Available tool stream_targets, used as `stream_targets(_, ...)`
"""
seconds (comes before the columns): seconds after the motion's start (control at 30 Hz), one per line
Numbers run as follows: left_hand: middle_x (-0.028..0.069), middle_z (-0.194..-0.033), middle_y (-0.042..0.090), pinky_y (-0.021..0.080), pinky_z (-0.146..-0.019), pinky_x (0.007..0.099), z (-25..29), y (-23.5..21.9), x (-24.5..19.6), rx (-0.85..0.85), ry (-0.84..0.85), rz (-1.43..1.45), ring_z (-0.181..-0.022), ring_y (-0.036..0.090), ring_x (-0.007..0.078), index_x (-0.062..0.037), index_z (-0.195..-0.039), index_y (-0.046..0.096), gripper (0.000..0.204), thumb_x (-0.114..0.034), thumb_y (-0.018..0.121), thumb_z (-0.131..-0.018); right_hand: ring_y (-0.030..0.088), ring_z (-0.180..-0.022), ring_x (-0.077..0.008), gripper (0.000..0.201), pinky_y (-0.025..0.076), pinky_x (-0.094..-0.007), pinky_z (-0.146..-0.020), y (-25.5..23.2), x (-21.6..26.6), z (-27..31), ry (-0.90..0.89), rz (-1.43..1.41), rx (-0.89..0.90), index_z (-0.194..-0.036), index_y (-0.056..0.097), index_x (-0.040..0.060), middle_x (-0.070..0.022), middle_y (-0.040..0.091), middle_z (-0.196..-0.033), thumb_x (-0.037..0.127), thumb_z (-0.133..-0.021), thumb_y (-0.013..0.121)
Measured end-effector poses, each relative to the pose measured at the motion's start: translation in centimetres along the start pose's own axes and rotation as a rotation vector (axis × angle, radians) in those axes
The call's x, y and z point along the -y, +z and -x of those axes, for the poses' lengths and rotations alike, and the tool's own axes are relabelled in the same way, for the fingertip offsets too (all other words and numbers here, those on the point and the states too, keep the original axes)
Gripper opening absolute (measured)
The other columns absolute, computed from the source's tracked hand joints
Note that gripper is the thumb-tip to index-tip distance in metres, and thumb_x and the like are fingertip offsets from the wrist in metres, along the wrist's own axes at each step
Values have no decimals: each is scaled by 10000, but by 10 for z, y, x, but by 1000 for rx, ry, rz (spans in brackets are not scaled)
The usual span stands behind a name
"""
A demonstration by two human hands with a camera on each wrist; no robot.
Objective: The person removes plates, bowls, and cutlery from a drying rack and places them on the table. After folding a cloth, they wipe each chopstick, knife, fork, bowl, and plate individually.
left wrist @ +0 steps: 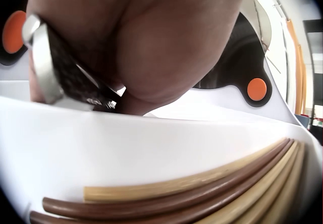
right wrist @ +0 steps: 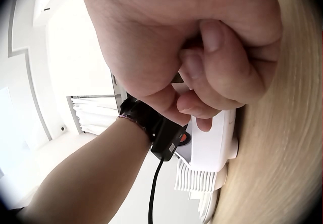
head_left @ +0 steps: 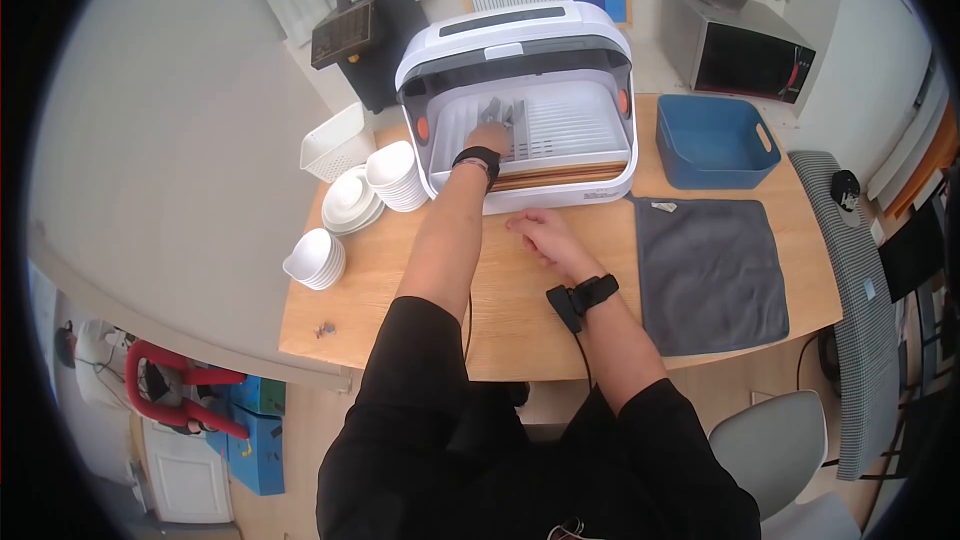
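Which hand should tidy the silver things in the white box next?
Probably the left hand: it's inside the white box, right by the silver things. The right hand is outside.

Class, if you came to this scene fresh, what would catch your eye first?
Probably the big white dish box at the back of the table, the left hand reaching inside. Next, the brown and tan chopsticks along its front compartment. Then the blue bin and grey cloth to the right.
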State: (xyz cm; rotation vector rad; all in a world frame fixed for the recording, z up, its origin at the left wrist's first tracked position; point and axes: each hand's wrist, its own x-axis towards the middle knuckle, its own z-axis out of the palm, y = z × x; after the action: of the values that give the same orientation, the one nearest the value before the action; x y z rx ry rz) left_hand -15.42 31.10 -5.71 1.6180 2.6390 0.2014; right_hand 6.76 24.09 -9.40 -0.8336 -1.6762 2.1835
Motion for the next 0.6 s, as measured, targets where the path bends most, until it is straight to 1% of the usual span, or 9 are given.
stream_targets(0.07,246,-967,686,544,-826,428,6,-4,-3,-6,-11,5,-942,680,354,18,-915,718,236,-128,573,-800,302,-444,-41,195,180,-227,-376,0,-1,0,-6,6,-4,-981,654,99,43,437,-604,270,-890,635)
stream_targets(0.1,246,-967,686,544,-826,428,9,-4,-5,-8,-9,6,-942,680,354,18,-915,718,236,-128,573,-800,303,-444,-40,193,180,-226,-376,0,-1,0,-10,14,-8,-977,656,101,44,438,-605,271,-888,639)
stream_targets(0.17,241,-939,691,551,-817,422,19,-8,-12,-100,30,-57,-915,686,360,27,-916,713,231,-94,578,-773,304,-445,-40,193,182,-225,-378,0,-2,-1,-11,8,-6,-976,656,102,45,438,-605,272,-885,642)
stream_targets(0.27,256,-933,686,553,-819,427,17,-14,-10,-52,77,-90,-921,684,365,35,-933,705,236,-68,567,-772,310,-452,-38,192,185,-222,-382,-1,-2,0,-7,3,-3,-975,656,105,47,438,-607,273,-882,645)
stream_targets(0.3,256,-933,686,553,-819,427,16,-15,-9,-52,77,-89,-921,684,365,35,-933,705,236,-68,567,-772,315,-458,-37,191,187,-220,-385,-1,-1,0,-4,5,-3,-975,655,107,49,437,-608,273,-881,645)
stream_targets(0.37,266,-922,683,555,-809,432,20,-26,-7,-122,22,-47,-913,686,366,39,-903,697,210,-54,566,-767,319,-465,-36,187,189,-219,-387,0,-2,-2,-4,16,-23,-965,659,109,51,434,-608,274,-880,645)
stream_targets(0.5,279,-874,675,553,-793,439,34,-56,5,-149,4,28,-879,682,385,49,-848,680,178,-47,551,-772,324,-474,-31,173,187,-217,-389,3,1,5,-14,3,-33,-924,669,114,55,427,-606,280,-880,645)
stream_targets(0.57,291,-806,657,544,-759,451,51,-67,12,-306,231,-53,-834,671,409,57,-815,658,170,-48,527,-785,324,-475,-31,169,187,-214,-390,3,2,5,-15,0,-27,-912,669,113,55,426,-605,277,-882,643)
stream_targets(0.6,304,-783,634,526,-716,473,61,-72,18,-266,275,-23,-793,647,439,64,-825,646,183,-86,542,-825,324,-475,-31,165,188,-211,-391,2,2,6,-25,2,-29,-900,670,113,55,425,-605,275,-884,641)
